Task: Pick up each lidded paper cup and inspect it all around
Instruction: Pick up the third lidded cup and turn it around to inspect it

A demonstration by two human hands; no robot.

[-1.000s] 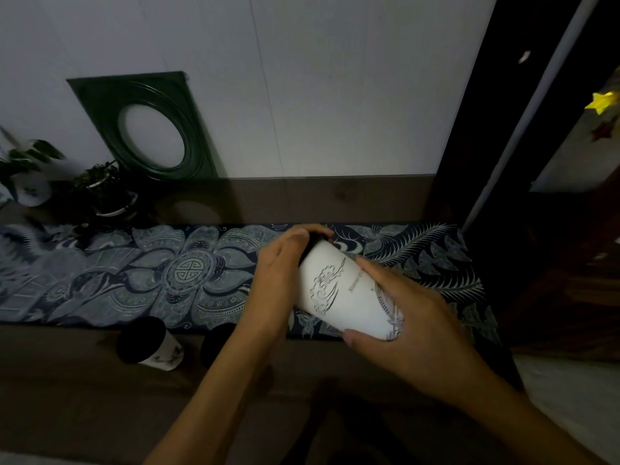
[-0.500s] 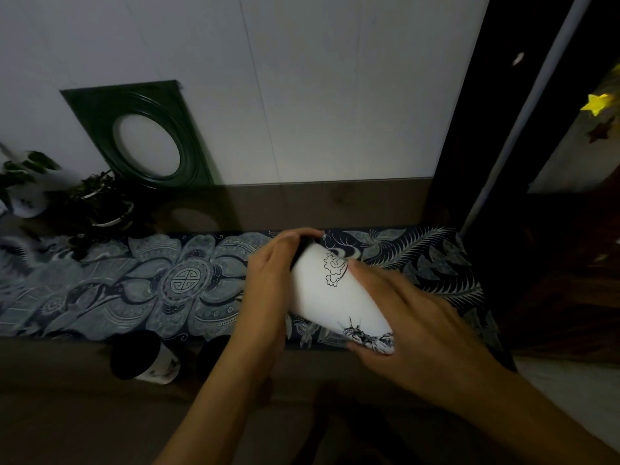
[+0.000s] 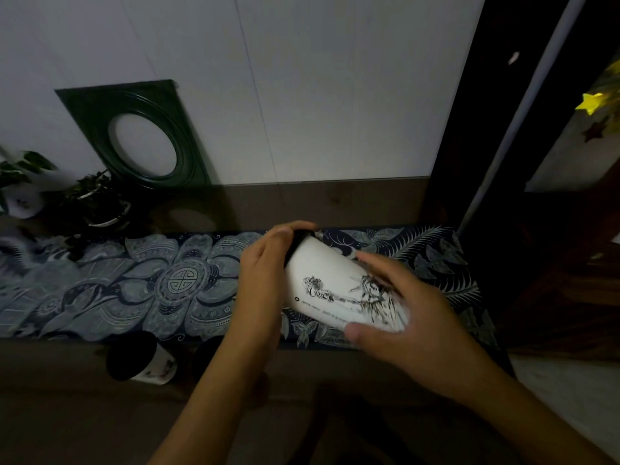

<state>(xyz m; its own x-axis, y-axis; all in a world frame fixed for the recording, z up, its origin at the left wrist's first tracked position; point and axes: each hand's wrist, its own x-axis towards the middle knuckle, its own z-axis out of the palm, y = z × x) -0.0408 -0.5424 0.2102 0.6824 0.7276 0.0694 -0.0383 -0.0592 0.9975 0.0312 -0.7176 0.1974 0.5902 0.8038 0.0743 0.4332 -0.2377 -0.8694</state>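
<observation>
Both hands on the cup, held sideways in the air above the patterned runner. My left hand is curled round the black lid end, thumb & fingers wrapping it; my right hand cups the base end, fingers over the top, thumb under the rim. Cup lies nearly flat, lid pointing away-left, base toward me-right, ink drawing facing up at me. So I'm mid-inspection on this one, w/ the printed side in view, prob. partway round. Next move, I'd guess: roll it on between the two hands to show the remaining side, then check base & lid, w/o squeezing the paper wall or popping the lid. Two more lidded cups wait near the runner's front edge: one upright in plain view, a second mostly hidden behind my left forearm. Potted plants & a green frame sit far left by the wall, well apart.
</observation>
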